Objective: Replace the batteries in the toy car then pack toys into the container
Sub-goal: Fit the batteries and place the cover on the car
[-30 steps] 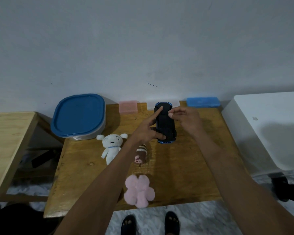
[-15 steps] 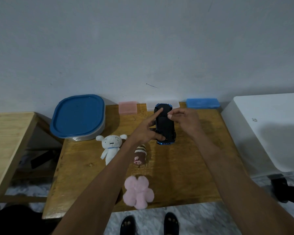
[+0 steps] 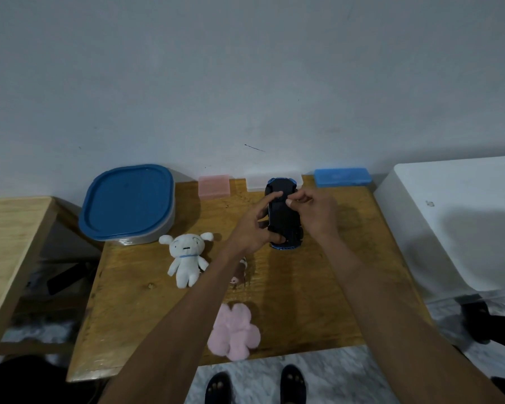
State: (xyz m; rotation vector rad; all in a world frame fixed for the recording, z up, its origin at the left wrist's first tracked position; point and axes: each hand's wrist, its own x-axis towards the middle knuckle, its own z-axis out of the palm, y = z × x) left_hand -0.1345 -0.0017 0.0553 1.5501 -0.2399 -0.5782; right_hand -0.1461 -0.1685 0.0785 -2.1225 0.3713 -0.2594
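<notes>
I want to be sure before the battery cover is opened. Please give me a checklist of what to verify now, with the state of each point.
1. Toy car turned belly up: ok, dark underside faces the camera.
2. Left hand grips the car: ok, thumb at its near end.
3. Right hand at the underside: ok, fingers pinch near the middle.
4. Battery cover open: cannot tell, too dark.
5. New batteries ready: cannot tell, none visible.
6. Container open for packing: not ok, blue lid is on.
</notes>
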